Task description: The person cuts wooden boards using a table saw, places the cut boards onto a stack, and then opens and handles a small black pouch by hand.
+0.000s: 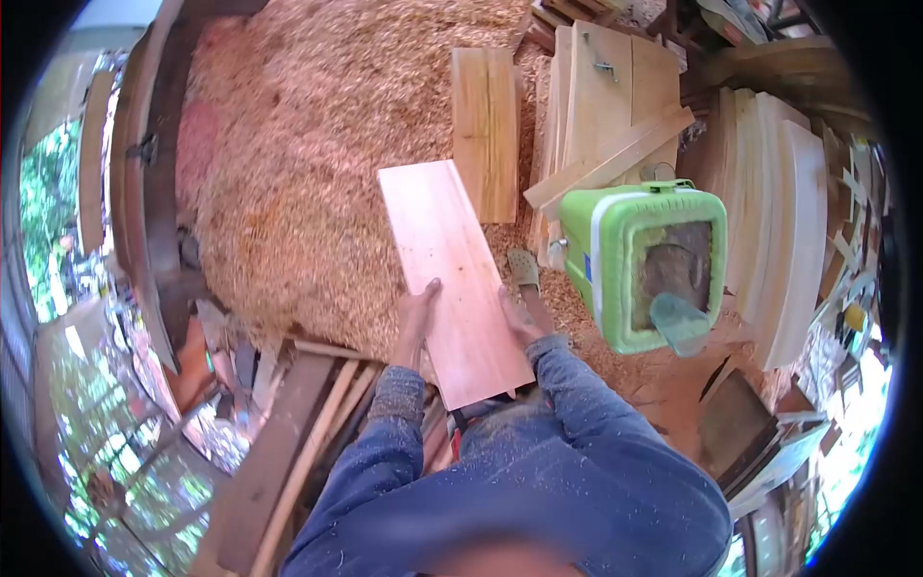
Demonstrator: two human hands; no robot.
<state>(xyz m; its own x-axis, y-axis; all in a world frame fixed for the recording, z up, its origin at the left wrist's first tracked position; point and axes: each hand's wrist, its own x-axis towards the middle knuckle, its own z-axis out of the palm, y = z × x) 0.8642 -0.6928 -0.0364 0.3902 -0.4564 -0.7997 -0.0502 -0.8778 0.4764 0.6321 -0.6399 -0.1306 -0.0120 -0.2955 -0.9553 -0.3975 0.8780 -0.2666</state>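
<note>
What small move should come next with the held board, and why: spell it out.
Probably ease the held board forward toward the plank on the shavings: the left hand and right hand grip its opposite long edges, its near end looks close to the blue top, and its far end appears next to the plank in view.

Wood shavings across the floor

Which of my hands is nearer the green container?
Right. Your right hand holds the right edge of the board, on the side toward the green container; your left hand holds the opposite edge, farther away.
</note>
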